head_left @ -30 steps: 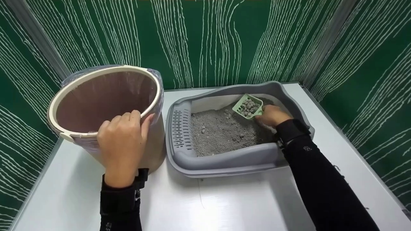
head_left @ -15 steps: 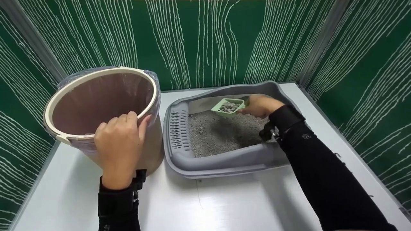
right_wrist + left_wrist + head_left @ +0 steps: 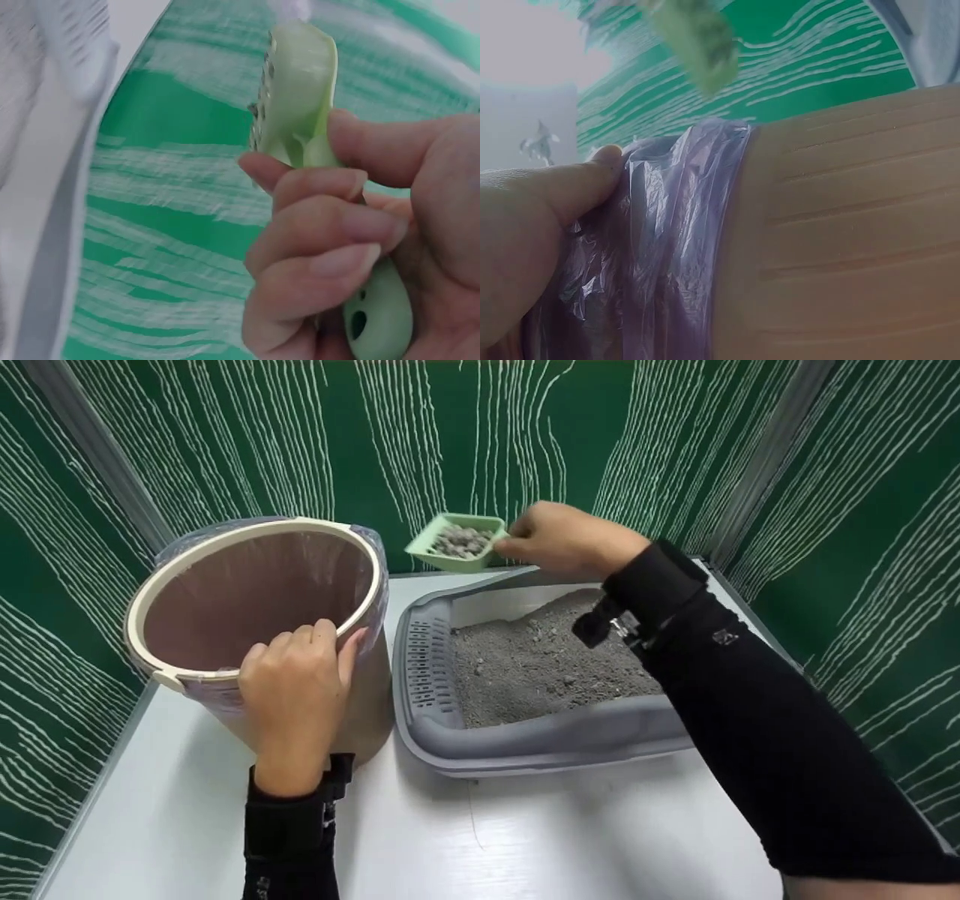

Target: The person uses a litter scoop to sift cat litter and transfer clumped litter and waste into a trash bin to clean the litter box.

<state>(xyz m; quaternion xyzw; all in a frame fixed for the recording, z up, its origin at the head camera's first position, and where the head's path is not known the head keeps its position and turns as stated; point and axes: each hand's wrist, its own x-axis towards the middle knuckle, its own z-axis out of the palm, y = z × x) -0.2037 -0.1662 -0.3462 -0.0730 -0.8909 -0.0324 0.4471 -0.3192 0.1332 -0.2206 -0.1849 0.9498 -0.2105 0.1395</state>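
Note:
My right hand [image 3: 562, 538] grips the handle of a green slotted litter scoop [image 3: 459, 562], its fingers curled round the handle [image 3: 379, 315] in the right wrist view. Grey clumps [image 3: 459, 541] lie in the scoop, which is raised above the back edge of a grey litter box [image 3: 517, 750]. Grey litter [image 3: 540, 667] covers the box's floor. On the left, my left hand [image 3: 296, 697] holds the near rim of a tan trash bin [image 3: 371, 712]. A thin purplish plastic bag [image 3: 675, 247] lines the bin and folds over its rim. The bin leans slightly towards me.
Bin and litter box stand side by side on a white table [image 3: 450, 840]. Green panels with white wavy lines [image 3: 517, 450] enclose the back and sides. A slotted ledge [image 3: 427, 660] forms the litter box's left end.
My right hand has lifted the scoop with its clumps up out of the litter box and moved it left towards the bin. The left hand keeps its hold on the rim.

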